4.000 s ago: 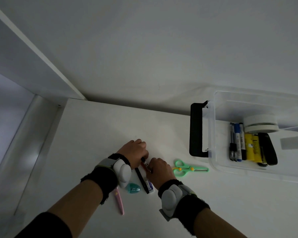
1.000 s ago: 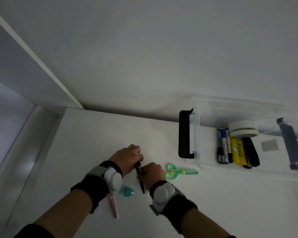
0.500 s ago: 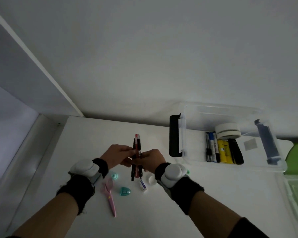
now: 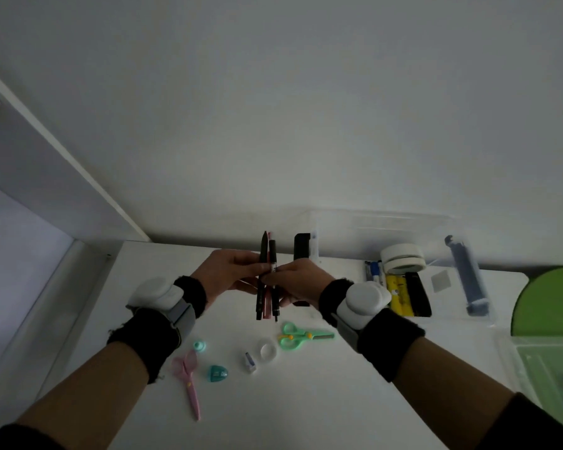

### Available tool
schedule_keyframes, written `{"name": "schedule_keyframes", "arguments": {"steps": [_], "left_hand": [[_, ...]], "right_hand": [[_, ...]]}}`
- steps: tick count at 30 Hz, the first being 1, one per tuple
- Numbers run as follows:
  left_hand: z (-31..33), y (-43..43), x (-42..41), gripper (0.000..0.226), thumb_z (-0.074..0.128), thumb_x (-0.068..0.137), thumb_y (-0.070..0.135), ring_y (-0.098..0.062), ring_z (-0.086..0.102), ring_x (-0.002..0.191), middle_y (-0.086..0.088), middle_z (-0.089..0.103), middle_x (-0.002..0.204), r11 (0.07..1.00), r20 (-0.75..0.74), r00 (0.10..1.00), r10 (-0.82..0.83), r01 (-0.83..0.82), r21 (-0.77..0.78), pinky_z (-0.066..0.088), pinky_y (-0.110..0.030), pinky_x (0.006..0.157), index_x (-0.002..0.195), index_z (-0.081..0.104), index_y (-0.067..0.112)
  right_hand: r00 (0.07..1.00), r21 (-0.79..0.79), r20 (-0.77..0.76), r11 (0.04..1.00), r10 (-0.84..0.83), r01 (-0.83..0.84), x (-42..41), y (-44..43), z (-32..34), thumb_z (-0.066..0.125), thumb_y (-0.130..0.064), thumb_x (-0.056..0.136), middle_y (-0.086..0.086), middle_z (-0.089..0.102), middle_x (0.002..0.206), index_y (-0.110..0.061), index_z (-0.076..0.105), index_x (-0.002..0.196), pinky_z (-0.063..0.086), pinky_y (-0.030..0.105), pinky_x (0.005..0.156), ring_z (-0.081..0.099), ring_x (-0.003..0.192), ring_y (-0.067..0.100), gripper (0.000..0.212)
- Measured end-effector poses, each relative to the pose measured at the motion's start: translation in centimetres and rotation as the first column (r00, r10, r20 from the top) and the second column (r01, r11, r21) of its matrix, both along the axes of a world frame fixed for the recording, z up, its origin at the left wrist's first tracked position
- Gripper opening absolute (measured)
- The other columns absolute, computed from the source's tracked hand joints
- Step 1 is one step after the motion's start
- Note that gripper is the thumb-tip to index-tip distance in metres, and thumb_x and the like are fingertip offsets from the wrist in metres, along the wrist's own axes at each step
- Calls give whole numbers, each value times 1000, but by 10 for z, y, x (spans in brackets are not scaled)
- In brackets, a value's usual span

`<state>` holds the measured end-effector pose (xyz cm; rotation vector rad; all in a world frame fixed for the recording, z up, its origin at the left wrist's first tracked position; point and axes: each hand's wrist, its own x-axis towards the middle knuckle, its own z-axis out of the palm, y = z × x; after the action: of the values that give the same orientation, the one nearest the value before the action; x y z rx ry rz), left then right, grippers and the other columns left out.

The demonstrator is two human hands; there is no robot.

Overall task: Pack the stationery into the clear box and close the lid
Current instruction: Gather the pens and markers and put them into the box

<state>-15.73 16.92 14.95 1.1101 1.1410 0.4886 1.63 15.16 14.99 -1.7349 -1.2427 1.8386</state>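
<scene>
The white table (image 4: pixel 338 401) carries the clear box (image 4: pixel 436 228) against its far edge, lid off, with tape rolls (image 4: pixel 402 258) and markers (image 4: pixel 374 271) inside. The left hand (image 4: pixel 228 271) and right hand (image 4: pixel 298 280) together clench an upright bundle of pens (image 4: pixel 267 277) above the table's middle. Green scissors (image 4: pixel 298 335) and pink scissors (image 4: pixel 189 381) lie beneath.

Looks like an office or study desk: plain white tabletop (image 4: pixel 306 401) against bare white wall (image 4: pixel 273 108), loose stationery, clear box (image 4: pixel 462 315) at far right edge.
</scene>
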Motion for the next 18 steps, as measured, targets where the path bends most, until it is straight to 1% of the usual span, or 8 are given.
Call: {"name": "schedule_keyframes", "arguments": {"steps": [2,4,6,8,13,14,16,18], "left_hand": [[11,5,24,26,73,80,25,-27,71,86,-14,75,97,1000,1,1000,-8,8,25,59,-33,78,102,73,11],[19,10,46,22,71,82,23,-25,72,85,-12,76,95,999,5,1000,2,-2,46,59,-31,76,101,73,13],[24,14,64,21,71,82,22,-24,73,84,-11,76,94,999,12,1000,14,-14,51,58,-29,73,102,74,13],[27,18,89,21,72,82,20,-24,73,83,-12,76,92,998,15,1000,21,-22,52,59,-28,70,100,74,13],[26,21,142,21,73,81,20,-22,73,79,-12,76,91,998,2,999,38,-38,42,59,-27,67,100,74,12],[24,22,151,22,73,81,20,-24,73,80,-13,76,92,999,-5,999,36,-36,35,59,-28,68,101,73,11],[19,22,167,24,72,82,19,-27,73,83,-15,75,95,999,-33,999,32,-31,11,61,-32,71,103,72,9],[11,23,183,25,71,84,18,-27,72,83,-15,74,94,1000,-63,998,9,-11,-26,61,-35,75,106,70,7]], "right_hand": [[998,-9,-43,999,-50,49,25,5,13,62,-13,87,13,66,79,0,69,94,58,32,69,64,65,21,17],[994,-21,-42,995,-99,98,46,10,24,62,-11,85,18,68,89,7,66,101,58,40,79,67,78,28,25],[995,-15,-26,995,-96,96,63,13,33,60,-10,86,21,67,94,11,64,107,57,37,75,65,79,30,30],[996,3,-27,997,-80,80,87,14,40,58,-9,88,21,66,95,12,64,108,56,32,70,62,78,29,30],[998,77,3,995,-65,64,144,15,36,63,-8,89,23,68,96,9,66,108,57,36,84,64,81,28,26],[998,87,15,994,-64,62,153,15,33,64,-9,88,22,69,94,8,67,106,58,37,84,65,78,26,24],[996,90,22,993,-85,83,170,15,26,70,-9,85,17,70,89,1,67,100,60,35,78,66,68,20,19],[993,81,34,991,-112,109,184,14,16,74,-9,80,15,71,86,-4,66,96,61,36,75,67,63,18,18]]}}
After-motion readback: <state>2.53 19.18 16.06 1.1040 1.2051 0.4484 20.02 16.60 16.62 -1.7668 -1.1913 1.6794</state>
